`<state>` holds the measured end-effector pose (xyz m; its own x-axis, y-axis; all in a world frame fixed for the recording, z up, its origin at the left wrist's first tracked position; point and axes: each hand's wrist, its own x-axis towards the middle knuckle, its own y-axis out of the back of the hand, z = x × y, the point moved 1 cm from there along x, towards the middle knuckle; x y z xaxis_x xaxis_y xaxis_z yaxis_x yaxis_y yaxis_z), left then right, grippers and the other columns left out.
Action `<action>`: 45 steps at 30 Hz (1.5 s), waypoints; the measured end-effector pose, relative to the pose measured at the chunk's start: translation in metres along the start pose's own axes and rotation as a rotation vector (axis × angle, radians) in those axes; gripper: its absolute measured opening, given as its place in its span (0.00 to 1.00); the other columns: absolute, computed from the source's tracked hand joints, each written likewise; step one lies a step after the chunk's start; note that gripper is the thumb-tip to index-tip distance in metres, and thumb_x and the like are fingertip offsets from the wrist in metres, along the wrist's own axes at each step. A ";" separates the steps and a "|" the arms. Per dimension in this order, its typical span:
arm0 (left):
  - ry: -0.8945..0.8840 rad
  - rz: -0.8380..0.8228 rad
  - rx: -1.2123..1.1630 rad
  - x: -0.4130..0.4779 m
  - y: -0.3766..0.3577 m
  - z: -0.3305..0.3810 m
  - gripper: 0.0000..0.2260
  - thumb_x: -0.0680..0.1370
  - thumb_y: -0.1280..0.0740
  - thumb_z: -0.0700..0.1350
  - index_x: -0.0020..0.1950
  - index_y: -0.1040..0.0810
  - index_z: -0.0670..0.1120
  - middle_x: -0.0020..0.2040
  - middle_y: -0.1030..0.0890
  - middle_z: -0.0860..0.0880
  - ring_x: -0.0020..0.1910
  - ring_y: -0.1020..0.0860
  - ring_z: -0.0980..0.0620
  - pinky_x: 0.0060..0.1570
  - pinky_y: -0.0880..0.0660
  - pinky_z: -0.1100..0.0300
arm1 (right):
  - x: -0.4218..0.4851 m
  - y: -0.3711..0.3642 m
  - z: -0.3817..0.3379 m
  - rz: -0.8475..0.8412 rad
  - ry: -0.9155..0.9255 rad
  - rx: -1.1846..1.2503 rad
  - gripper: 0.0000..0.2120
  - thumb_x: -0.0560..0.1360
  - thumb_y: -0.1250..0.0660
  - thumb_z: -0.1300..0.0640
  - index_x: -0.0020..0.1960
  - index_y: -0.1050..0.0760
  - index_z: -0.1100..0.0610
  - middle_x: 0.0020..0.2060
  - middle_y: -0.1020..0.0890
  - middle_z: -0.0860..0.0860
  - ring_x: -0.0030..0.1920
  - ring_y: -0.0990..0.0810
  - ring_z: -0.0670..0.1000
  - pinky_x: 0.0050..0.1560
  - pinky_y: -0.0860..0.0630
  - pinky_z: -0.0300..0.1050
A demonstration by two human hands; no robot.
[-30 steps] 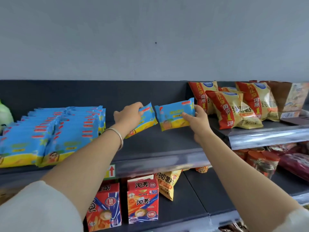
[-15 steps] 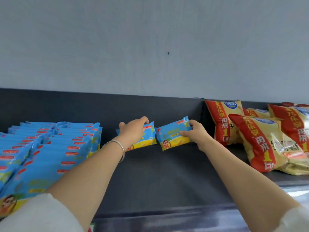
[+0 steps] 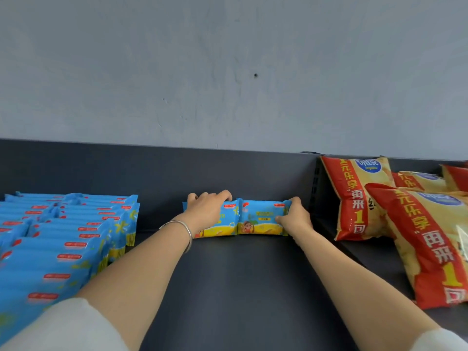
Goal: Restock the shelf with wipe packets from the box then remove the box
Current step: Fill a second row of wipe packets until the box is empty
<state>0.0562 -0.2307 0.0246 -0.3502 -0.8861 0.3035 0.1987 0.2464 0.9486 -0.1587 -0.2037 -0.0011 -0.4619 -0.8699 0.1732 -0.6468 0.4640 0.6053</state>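
Two blue and yellow wipe packets stand upright side by side against the back panel of the dark shelf [image 3: 248,287]. My left hand [image 3: 206,211] grips the left packet [image 3: 217,228] from the top and covers most of it. My right hand [image 3: 293,219] holds the right packet [image 3: 260,219] at its right end. Both packets touch each other and rest on the shelf. Rows of the same blue wipe packets [image 3: 65,239] fill the left part of the shelf. The box is out of view.
Red and yellow snack bags [image 3: 359,198] lean on the neighbouring shelf section at the right, past a low divider [image 3: 315,188]. A grey wall rises behind the shelf. Bare dark shelf lies between the packet rows and the divider.
Both hands carried their packets further back and down until they stand on the shelf against the back panel. The camera moved closer and higher, so the lower shelves left the view.
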 end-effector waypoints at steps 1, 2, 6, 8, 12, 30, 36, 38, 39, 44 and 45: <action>-0.003 0.004 -0.009 0.001 -0.001 0.000 0.18 0.78 0.45 0.34 0.61 0.38 0.54 0.52 0.25 0.50 0.50 0.30 0.50 0.55 0.39 0.51 | 0.000 -0.001 0.000 0.013 -0.010 -0.003 0.21 0.74 0.30 0.61 0.62 0.36 0.55 0.56 0.24 0.55 0.53 0.22 0.56 0.49 0.21 0.52; -0.005 0.019 -0.015 0.002 -0.002 0.000 0.16 0.78 0.45 0.34 0.59 0.38 0.54 0.51 0.25 0.50 0.48 0.31 0.50 0.54 0.39 0.51 | 0.000 -0.001 0.000 0.028 -0.020 -0.006 0.21 0.74 0.30 0.60 0.62 0.37 0.56 0.56 0.24 0.55 0.53 0.22 0.56 0.50 0.22 0.52; -0.065 0.213 0.147 -0.003 -0.008 -0.002 0.17 0.77 0.37 0.39 0.62 0.35 0.53 0.57 0.29 0.51 0.55 0.31 0.49 0.55 0.37 0.53 | -0.002 0.000 0.001 0.066 -0.059 0.009 0.20 0.75 0.31 0.58 0.61 0.37 0.57 0.57 0.23 0.56 0.54 0.21 0.57 0.53 0.22 0.56; -0.106 0.293 0.260 -0.009 -0.014 -0.004 0.23 0.75 0.33 0.40 0.67 0.36 0.53 0.59 0.32 0.51 0.57 0.32 0.48 0.56 0.37 0.53 | -0.003 0.000 0.002 0.073 -0.064 0.019 0.20 0.75 0.31 0.59 0.62 0.37 0.57 0.57 0.23 0.57 0.54 0.22 0.57 0.53 0.22 0.56; -0.130 0.258 0.326 -0.015 -0.018 -0.006 0.31 0.73 0.31 0.40 0.72 0.42 0.52 0.65 0.35 0.49 0.62 0.34 0.47 0.59 0.36 0.53 | -0.006 -0.001 0.001 0.107 -0.045 0.012 0.25 0.73 0.28 0.58 0.64 0.36 0.58 0.60 0.25 0.57 0.58 0.23 0.58 0.53 0.23 0.53; -0.095 0.265 0.254 -0.048 0.005 0.004 0.22 0.77 0.35 0.45 0.69 0.36 0.53 0.62 0.31 0.50 0.61 0.32 0.48 0.58 0.35 0.54 | -0.058 0.023 -0.016 0.180 0.117 -0.237 0.27 0.75 0.32 0.55 0.70 0.38 0.54 0.64 0.32 0.56 0.63 0.29 0.58 0.50 0.27 0.50; -0.104 0.146 0.125 -0.087 0.021 0.012 0.15 0.79 0.39 0.50 0.66 0.31 0.53 0.62 0.27 0.51 0.61 0.30 0.48 0.59 0.34 0.53 | -0.105 0.029 -0.028 0.102 0.262 -0.470 0.20 0.76 0.35 0.50 0.67 0.32 0.52 0.61 0.29 0.54 0.61 0.31 0.57 0.46 0.30 0.46; -0.128 0.127 0.096 -0.105 0.026 0.016 0.14 0.79 0.39 0.51 0.65 0.31 0.52 0.61 0.27 0.51 0.61 0.30 0.48 0.58 0.34 0.53 | -0.127 0.032 -0.031 0.107 0.285 -0.508 0.19 0.76 0.35 0.49 0.66 0.32 0.52 0.61 0.29 0.54 0.61 0.31 0.57 0.47 0.29 0.48; -0.142 0.119 0.087 -0.114 0.028 0.017 0.15 0.79 0.39 0.51 0.65 0.31 0.52 0.61 0.27 0.51 0.61 0.30 0.48 0.58 0.34 0.52 | -0.138 0.033 -0.032 0.106 0.291 -0.525 0.19 0.76 0.36 0.49 0.65 0.31 0.52 0.61 0.29 0.54 0.61 0.31 0.57 0.47 0.28 0.49; -0.200 0.149 0.057 -0.158 0.041 0.026 0.15 0.79 0.39 0.52 0.64 0.30 0.51 0.61 0.26 0.50 0.61 0.29 0.47 0.56 0.33 0.51 | -0.198 0.045 -0.031 0.147 0.338 -0.649 0.17 0.77 0.36 0.48 0.63 0.30 0.53 0.59 0.28 0.54 0.61 0.30 0.59 0.51 0.27 0.52; -0.215 0.156 0.058 -0.166 0.044 0.029 0.15 0.79 0.38 0.52 0.64 0.30 0.51 0.61 0.25 0.50 0.61 0.28 0.47 0.56 0.32 0.51 | -0.210 0.049 -0.030 0.158 0.353 -0.688 0.17 0.77 0.36 0.48 0.63 0.30 0.53 0.59 0.28 0.54 0.60 0.30 0.59 0.51 0.27 0.53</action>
<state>0.0962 -0.0615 0.0186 -0.5072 -0.7334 0.4526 0.2149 0.4010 0.8905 -0.0751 -0.0040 0.0153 -0.2223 -0.8576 0.4638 -0.0155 0.4788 0.8778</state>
